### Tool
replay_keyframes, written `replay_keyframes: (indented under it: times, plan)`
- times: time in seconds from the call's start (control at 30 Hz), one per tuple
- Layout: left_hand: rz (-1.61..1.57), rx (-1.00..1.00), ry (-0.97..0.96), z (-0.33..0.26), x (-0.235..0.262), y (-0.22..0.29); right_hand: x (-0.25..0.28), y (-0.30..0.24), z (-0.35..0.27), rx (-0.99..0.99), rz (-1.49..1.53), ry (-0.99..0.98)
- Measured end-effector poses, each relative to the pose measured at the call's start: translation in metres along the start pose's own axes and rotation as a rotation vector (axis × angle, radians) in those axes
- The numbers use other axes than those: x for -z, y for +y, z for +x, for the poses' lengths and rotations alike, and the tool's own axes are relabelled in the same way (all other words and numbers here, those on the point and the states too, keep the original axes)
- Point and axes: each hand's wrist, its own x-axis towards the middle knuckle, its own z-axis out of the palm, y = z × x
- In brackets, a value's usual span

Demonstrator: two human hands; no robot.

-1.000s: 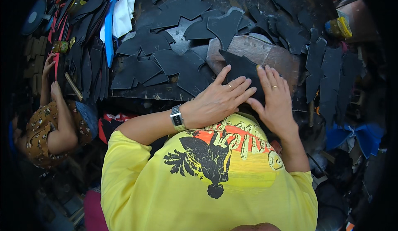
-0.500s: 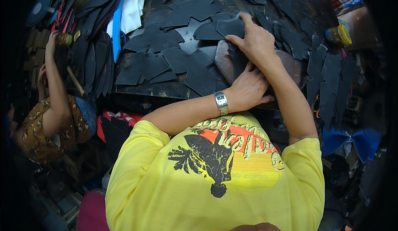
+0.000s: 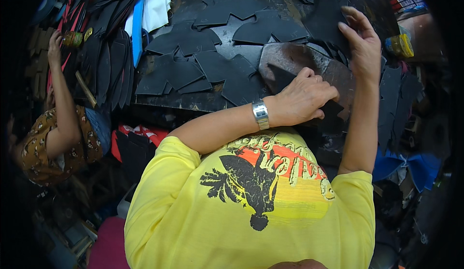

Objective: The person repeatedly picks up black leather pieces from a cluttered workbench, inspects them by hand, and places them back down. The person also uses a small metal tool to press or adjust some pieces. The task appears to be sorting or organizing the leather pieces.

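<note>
My left hand (image 3: 305, 97), with a metal-band watch (image 3: 260, 114) at its wrist, has its fingers curled over a black sheet piece (image 3: 280, 77). That piece lies on a worn brown-grey slab (image 3: 271, 58) at the table's near edge, and the hand hides much of it. To the right, my right hand (image 3: 363, 39) is raised, thumb and fingers bent at the edge of another large black sheet piece (image 3: 325, 20), which stands off the table. Flat black cut pieces (image 3: 227, 10) with notched edges lie overlapping to the left of the slab.
A yellow-labelled jar (image 3: 400, 45) stands at the right. A blue strip (image 3: 140, 25) and white cloth (image 3: 157, 5) lie at the left, beside stacked black pieces (image 3: 116, 66). Another person (image 3: 58, 129) in a patterned top reaches over the table's left end.
My right hand has left the piece it laid among the others and moved right, where a large black piece is now lifted. My left hand has shifted right, its fingers more curled.
</note>
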Motion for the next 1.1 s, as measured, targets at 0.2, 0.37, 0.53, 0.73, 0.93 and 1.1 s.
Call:
replay_keyframes:
  times: [0.2, 0.37, 0.53, 0.73, 0.93, 1.1]
  plan:
    - [-0.032, -0.095, 0.039, -0.019, 0.049, 0.022, 0.061, -0.032, -0.032, -0.369, -0.406, -0.619]
    - [-0.192, 0.114, -0.047, -0.031, 0.073, 0.024, 0.055, -0.020, -0.048, -0.246, -0.902, -0.703]
    - [-0.214, 0.291, -0.070, -0.031, 0.068, 0.016, 0.033, -0.016, -0.070, 0.350, -1.077, -0.437]
    - [-0.345, 0.453, 0.084, -0.027, 0.060, 0.011, 0.049, -0.040, -0.109, -0.071, -0.786, -0.451]
    - [-0.282, 0.395, 0.153, -0.018, 0.038, 0.011, 0.053, -0.037, -0.136, -0.183, -0.630, -0.314]
    - [-0.109, 0.394, 0.077, -0.020, 0.024, 0.009, 0.044, -0.018, -0.136, -0.118, -0.565, -0.204]
